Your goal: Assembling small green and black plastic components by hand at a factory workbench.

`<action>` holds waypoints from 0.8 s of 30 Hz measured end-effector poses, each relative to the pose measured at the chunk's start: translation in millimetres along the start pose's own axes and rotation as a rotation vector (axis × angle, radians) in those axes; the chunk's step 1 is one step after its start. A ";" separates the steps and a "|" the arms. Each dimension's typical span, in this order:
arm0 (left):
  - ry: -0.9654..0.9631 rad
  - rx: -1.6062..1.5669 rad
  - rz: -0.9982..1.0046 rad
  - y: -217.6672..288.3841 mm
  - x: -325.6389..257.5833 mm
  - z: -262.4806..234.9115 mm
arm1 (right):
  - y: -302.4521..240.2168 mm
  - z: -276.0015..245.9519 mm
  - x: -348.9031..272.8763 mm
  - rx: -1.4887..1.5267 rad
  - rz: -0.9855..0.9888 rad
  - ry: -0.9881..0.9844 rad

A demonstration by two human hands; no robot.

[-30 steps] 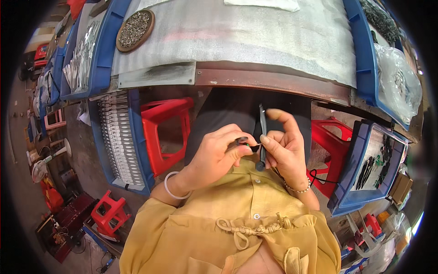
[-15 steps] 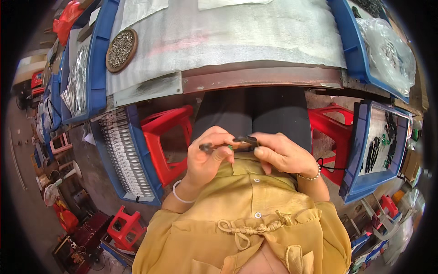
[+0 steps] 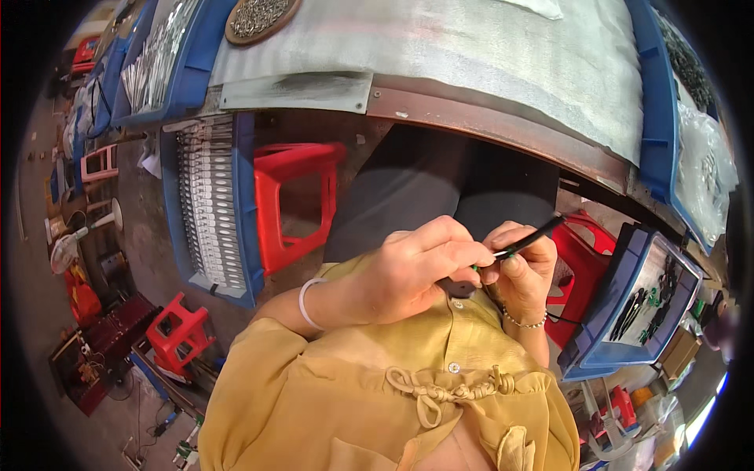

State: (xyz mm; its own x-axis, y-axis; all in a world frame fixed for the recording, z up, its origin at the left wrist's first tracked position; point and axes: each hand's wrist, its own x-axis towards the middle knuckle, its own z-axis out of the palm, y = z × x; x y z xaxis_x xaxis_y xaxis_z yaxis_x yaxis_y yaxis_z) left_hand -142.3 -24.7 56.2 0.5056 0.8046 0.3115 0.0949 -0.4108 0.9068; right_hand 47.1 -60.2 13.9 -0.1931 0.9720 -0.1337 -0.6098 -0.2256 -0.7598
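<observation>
Above my lap, my left hand and my right hand meet with closed fingers. Between the right hand's thumb and fingers is a slim black tool, tilted up to the right; its exact kind does not show. My left fingertips pinch at its lower end, where a light, metallic-looking bit and small green spots show. A dark part peeks out below the left fingers, and I cannot tell whether it belongs to the same tool. The left palm is hidden from view.
Ahead is a sheet-covered table with a round dish of small metal parts. At left stands a blue bin of metal pieces in rows; at right, a blue bin with black and green pieces. Red stools flank my legs.
My hands have shifted rightward in the view, and the left one has turned over the tool's end. The black tool now points up to the right. The whole view has swung.
</observation>
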 end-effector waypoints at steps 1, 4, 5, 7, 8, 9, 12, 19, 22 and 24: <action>0.031 -0.079 -0.093 3.0 1.4 1.3 | 2.9 -0.1 0.8 0.030 -0.092 -0.015; 0.025 -0.162 -0.193 6.8 5.7 -1.9 | 8.3 2.2 4.9 0.033 -0.165 -0.016; 0.050 -0.237 -0.232 7.1 6.4 -2.0 | 9.7 2.5 6.2 0.015 -0.217 -0.021; 0.037 -0.279 -0.278 8.9 5.3 -4.1 | 9.8 1.9 6.7 0.009 -0.221 -0.025; 0.024 -0.318 -0.323 8.9 5.0 -4.6 | 8.6 1.0 6.4 -0.101 -0.265 -0.028; 0.022 -0.322 -0.323 6.4 5.0 -4.1 | 7.2 0.5 6.2 -0.212 -0.307 -0.031; 0.017 -0.196 -0.150 3.1 3.5 -5.7 | 0.2 7.1 4.2 -0.311 -0.314 -0.010; 0.019 0.142 0.320 -6.2 3.5 -7.1 | -10.4 21.8 -0.2 -0.222 -0.188 0.012; 0.089 0.413 0.475 -5.5 5.8 -6.2 | -14.4 25.6 -0.7 -0.216 -0.154 0.006; 0.151 0.487 0.482 -5.4 5.4 -6.4 | -16.0 30.9 -0.1 0.033 0.038 0.033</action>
State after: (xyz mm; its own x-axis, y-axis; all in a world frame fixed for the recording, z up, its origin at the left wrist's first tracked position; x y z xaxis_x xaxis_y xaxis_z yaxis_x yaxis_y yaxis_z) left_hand -145.6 -15.3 54.8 0.4670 0.5206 0.7148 0.2816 -0.8538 0.4379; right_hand 33.1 -58.7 45.8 -0.1911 0.9643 -0.1831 -0.6274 -0.2635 -0.7328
